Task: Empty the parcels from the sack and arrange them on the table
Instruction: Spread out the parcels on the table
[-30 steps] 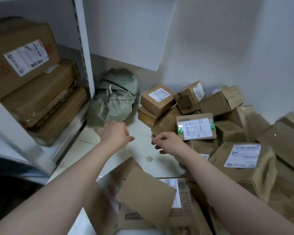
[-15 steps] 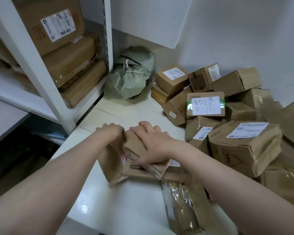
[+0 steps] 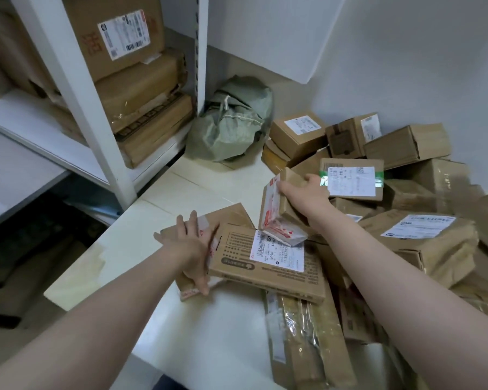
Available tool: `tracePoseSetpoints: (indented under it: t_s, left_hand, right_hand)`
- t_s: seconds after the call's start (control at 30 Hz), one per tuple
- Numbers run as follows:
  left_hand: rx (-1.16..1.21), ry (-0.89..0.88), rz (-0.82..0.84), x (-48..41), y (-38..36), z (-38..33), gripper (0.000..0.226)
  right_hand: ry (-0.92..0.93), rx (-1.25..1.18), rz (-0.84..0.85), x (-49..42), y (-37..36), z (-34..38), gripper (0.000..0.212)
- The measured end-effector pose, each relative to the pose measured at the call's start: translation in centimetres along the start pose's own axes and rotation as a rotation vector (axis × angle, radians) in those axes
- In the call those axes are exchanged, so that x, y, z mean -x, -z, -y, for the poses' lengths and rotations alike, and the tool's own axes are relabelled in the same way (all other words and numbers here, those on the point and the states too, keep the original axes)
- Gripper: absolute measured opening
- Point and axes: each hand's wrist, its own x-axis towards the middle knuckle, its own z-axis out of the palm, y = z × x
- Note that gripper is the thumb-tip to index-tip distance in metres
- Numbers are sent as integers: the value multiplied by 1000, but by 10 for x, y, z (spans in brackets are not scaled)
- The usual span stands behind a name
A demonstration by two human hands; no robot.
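Observation:
A crumpled green sack [image 3: 231, 125] lies at the back of the white table [image 3: 141, 229], against the wall. My right hand [image 3: 304, 192] grips a small brown parcel with red-printed tape [image 3: 276, 212], tilted up above the pile. My left hand [image 3: 190, 249] lies with straight fingers on a flat brown parcel [image 3: 223, 218], its thumb against the edge of a labelled flat box [image 3: 268, 263] that lies on top. A heap of brown parcels [image 3: 406, 209] covers the right side of the table.
A white metal shelf unit [image 3: 74, 88] stands at the left, loaded with large brown boxes [image 3: 135, 88]. A long tape-wrapped parcel [image 3: 304, 339] lies near the front edge. White walls close in the back and right. The floor at the lower left is dark.
My right hand has lifted the small red-taped parcel off the stack and carried it up and to the right. My left hand has stayed on the flat parcel.

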Motion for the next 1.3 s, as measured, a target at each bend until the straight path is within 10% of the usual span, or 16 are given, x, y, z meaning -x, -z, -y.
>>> tracePoseSetpoints:
  t_s: [0.2, 0.4, 0.63, 0.87, 1.03, 1.2, 1.3]
  left_hand:
    - [144, 15, -223, -13, 37, 30, 140]
    - [714, 116, -73, -38, 70, 68, 133]
    - [1761, 113, 113, -62, 65, 82, 20]
    - [1228, 227, -606, -96, 60, 86, 44]
    - [757, -285, -328, -88, 99, 33, 113]
    - [716, -215, -372, -92, 89, 21, 105]
    - [997, -204, -90, -91, 95, 49, 97]
  right_hand:
    - [47, 398, 39, -2, -9, 14, 81]
    - [46, 497, 11, -12, -7, 23, 80]
    - [-58, 577, 213, -23, -21, 18, 87]
    - [-83, 509, 204, -36, -38, 27, 80]
    - [-59, 488, 200, -45, -57, 34, 77]
    - [-147, 386, 140, -55, -54, 26, 80]
    - [-251, 351, 129, -61, -45, 16, 96]
